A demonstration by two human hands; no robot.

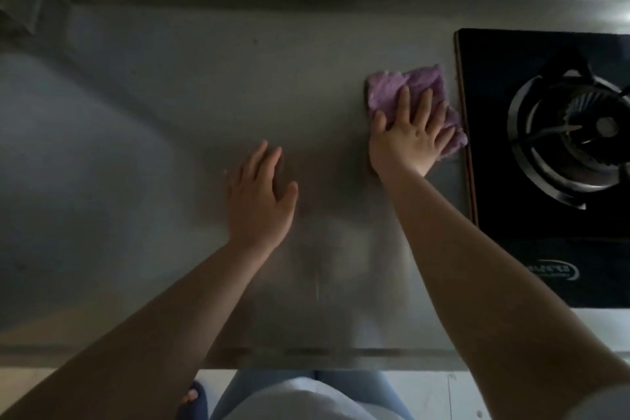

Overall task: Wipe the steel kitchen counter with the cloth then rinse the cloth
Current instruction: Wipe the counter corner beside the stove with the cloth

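Two flat hands, fluffy purple cloth [414, 97], steel counter [170, 147]

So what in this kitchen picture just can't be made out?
All in the head view:
- Purple fluffy cloth: its middle lies under the right hand.
- Black glass gas hob: cut off by the right edge; its logo is too blurred to read.
- Grey steel counter: dim and smeared by motion, so dirt or wetness cannot be judged.
- Left hand: whether it touches the counter is unclear.

Stove [545, 153] cut off at right edge; cloth [405, 85] partly under right hand [407, 143].
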